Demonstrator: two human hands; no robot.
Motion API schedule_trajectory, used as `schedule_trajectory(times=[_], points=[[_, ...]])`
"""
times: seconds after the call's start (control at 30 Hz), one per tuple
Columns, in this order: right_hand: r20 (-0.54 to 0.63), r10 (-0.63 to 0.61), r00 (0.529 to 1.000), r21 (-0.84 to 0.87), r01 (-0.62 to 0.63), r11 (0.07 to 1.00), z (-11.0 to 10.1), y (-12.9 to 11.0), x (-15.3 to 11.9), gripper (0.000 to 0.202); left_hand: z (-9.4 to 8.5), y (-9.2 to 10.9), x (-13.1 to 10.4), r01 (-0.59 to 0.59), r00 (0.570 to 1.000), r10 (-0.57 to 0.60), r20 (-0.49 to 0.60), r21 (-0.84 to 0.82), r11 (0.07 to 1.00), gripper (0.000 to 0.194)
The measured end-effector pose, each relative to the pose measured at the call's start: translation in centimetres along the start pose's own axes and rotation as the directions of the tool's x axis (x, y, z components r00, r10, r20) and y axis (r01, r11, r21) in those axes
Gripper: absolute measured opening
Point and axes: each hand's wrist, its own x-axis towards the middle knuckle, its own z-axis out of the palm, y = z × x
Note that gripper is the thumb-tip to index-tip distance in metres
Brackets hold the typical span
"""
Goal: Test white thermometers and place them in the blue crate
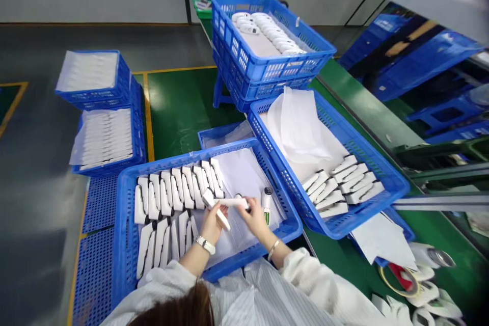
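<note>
Over the near blue crate (pixel 126 214), my left hand (pixel 213 221) is closed on a white plastic part (pixel 223 220) with a thick head. My right hand (pixel 255 216) pinches the right end of another white part (pixel 229 202), which lies level and reaches across to my left hand. Two rows of white parts with black ends (pixel 164 196) fill the left of this crate. To the right of my right hand, a single white part with a black top and a green area (pixel 266 204) lies on the white liner sheet (pixel 237 163).
A second blue crate (pixel 359 147) with white parts and sheets stands at the right. Behind it are stacked crates (pixel 244 61); more stacks (pixel 122 86) stand at the left. Tape (pixel 397 290) and loose white parts lie at the lower right. A person's arm (pixel 408 41) shows at the upper right.
</note>
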Motion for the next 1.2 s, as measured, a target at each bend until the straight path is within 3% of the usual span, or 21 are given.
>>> schedule_trajectory(times=[0.17, 0.3, 0.4, 0.5, 0.6, 0.77, 0.87, 1.0, 1.1, 1.2], points=[[0.042, 0.061, 0.997, 0.226, -0.069, 0.972, 2.9, 1.0, -3.7, 0.041, 4.3, -0.8, 2.7, -0.087, 0.996, 0.086, 0.012, 0.090, 0.992, 0.026], [0.031, 0.171, 0.985, 0.317, -0.172, 0.933, 1.2, 3.5, -3.1, 0.047, 6.9, 0.8, 6.7, -0.192, 0.981, 0.192, 0.032, 0.295, 0.936, 0.029], [0.036, 0.213, 0.976, 0.358, -0.211, 0.909, -0.2, 4.8, -2.4, 0.042, 8.7, 2.9, 9.4, -0.286, 0.953, 0.301, 0.042, 0.460, 0.841, 0.032], [0.045, 0.222, 0.974, 0.380, -0.222, 0.898, -0.6, 5.5, -2.3, 0.039, 9.8, 4.4, 11.0, -0.358, 0.912, 0.404, 0.071, 0.618, 0.700, 0.037], [0.046, 0.235, 0.971, 0.375, -0.235, 0.897, -0.3, 6.2, -2.7, 0.035, 10.0, 4.4, 11.1, -0.418, 0.859, 0.493, 0.141, 0.748, 0.515, 0.043], [0.075, 0.261, 0.962, 0.307, -0.271, 0.912, 0.3, 7.4, -3.2, 0.029, 9.5, 3.7, 9.9, -0.532, 0.734, 0.573, 0.365, 0.833, 0.151, 0.052], [0.101, 0.257, 0.961, 0.242, -0.274, 0.931, 0.7, 7.6, -2.9, 0.024, 9.4, 4.4, 9.6, -0.603, 0.659, 0.513, 0.550, 0.794, -0.075, 0.051], [0.129, 0.221, 0.967, 0.152, -0.240, 0.959, 1.2, 7.3, -2.2, 0.022, 9.6, 5.8, 10.1, -0.703, 0.588, 0.257, 0.767, 0.642, -0.307, 0.034], [0.154, 0.193, 0.969, 0.074, -0.206, 0.976, 1.3, 6.9, -2.1, 0.023, 9.6, 6.6, 10.6, -0.719, 0.585, 0.091, 0.806, 0.567, -0.402, 0.028], [0.168, 0.160, 0.973, -0.024, -0.159, 0.987, 1.1, 6.7, -1.9, 0.025, 9.0, 7.3, 10.7, -0.700, 0.597, 0.030, 0.802, 0.539, -0.468, 0.028]])
